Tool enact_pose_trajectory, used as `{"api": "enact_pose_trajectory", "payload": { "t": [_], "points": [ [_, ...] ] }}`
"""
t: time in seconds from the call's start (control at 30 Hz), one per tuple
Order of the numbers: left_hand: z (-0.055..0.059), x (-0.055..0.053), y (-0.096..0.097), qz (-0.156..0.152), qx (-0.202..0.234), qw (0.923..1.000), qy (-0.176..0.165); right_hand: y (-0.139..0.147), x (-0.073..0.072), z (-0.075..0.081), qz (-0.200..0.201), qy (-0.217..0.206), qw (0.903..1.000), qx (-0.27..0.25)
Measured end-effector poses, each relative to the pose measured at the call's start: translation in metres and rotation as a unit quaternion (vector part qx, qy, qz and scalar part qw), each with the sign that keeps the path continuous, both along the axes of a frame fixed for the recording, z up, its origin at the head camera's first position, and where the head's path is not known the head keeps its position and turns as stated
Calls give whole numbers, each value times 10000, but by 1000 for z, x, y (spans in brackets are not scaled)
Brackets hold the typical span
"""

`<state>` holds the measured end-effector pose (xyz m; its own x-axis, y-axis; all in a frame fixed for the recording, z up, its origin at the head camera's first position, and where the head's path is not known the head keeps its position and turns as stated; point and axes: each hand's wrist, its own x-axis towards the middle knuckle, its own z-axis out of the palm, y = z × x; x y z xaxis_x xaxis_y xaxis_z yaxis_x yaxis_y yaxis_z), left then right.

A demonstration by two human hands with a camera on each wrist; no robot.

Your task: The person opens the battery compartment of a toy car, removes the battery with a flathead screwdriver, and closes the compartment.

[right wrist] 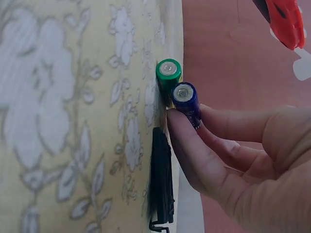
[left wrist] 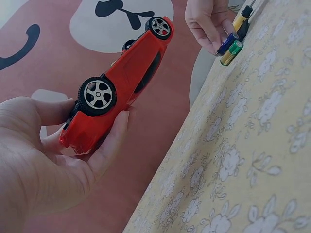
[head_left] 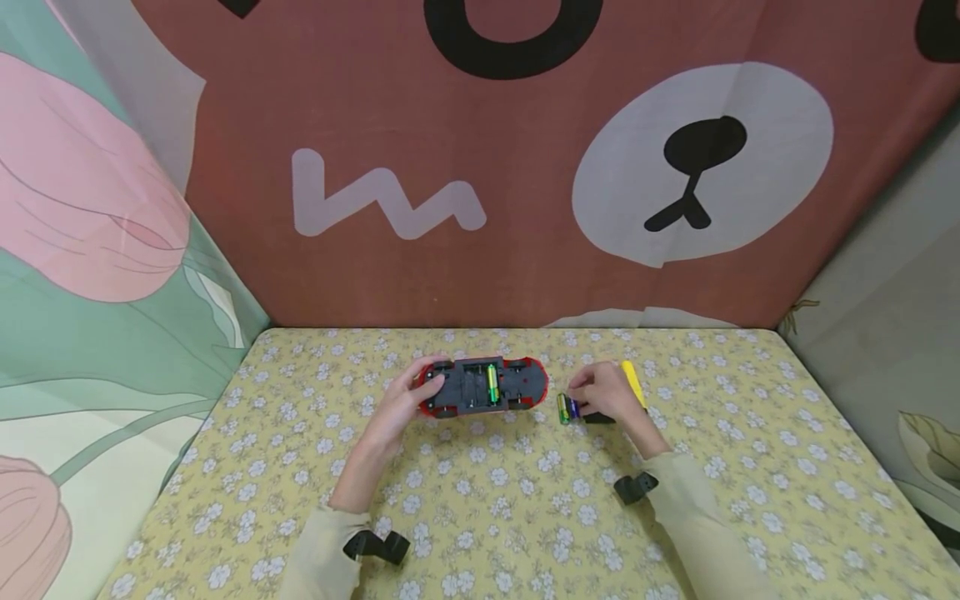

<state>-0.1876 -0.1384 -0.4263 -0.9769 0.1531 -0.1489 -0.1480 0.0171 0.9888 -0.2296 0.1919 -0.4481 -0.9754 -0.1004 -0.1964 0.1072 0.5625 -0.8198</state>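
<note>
My left hand [head_left: 396,410] grips a red toy car [left wrist: 133,73] by one end, with its black underside turned up in the head view. An opening in that underside has a green battery [head_left: 492,383] lying across one end. To the right, my right hand [head_left: 609,390] pinches a blue battery [right wrist: 188,102] between thumb and fingers. Right beside it, a loose green battery [right wrist: 168,73] rests on the table. Below the right hand lies a thin black plastic piece [right wrist: 161,179], perhaps a cover, partly hidden by the hand in the head view.
A yellow-handled tool [head_left: 632,382], partly hidden, lies just beyond my right hand. The table [head_left: 480,517] wears a yellow floral cloth. A brown curtain [head_left: 375,275] with a cartoon face rises at the table's far edge, and printed fabric hangs on both sides.
</note>
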Motion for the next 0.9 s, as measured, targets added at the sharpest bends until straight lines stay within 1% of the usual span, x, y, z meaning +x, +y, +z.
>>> {"api": "enact_pose_trajectory", "payload": {
  "t": [0.17, 0.37, 0.53, 0.63, 0.9],
  "points": [
    [-1, 1, 0, -59, 61, 9999, 71, 0, 0, -1, 22, 3, 9999, 147],
    [0, 1, 1, -99, 202, 9997, 25, -1, 0, -3, 12, 96, 9998, 181],
    [0, 1, 1, -57, 106, 9999, 9, -1, 1, -4, 20, 229, 9993, 285],
    [0, 1, 1, -44, 60, 10000, -14, 0, 1, -5, 36, 223, 9992, 344],
    [-1, 0, 2, -49, 85, 9999, -50, 0, 3, -3, 143, 283, 9989, 352]
  ]
}}
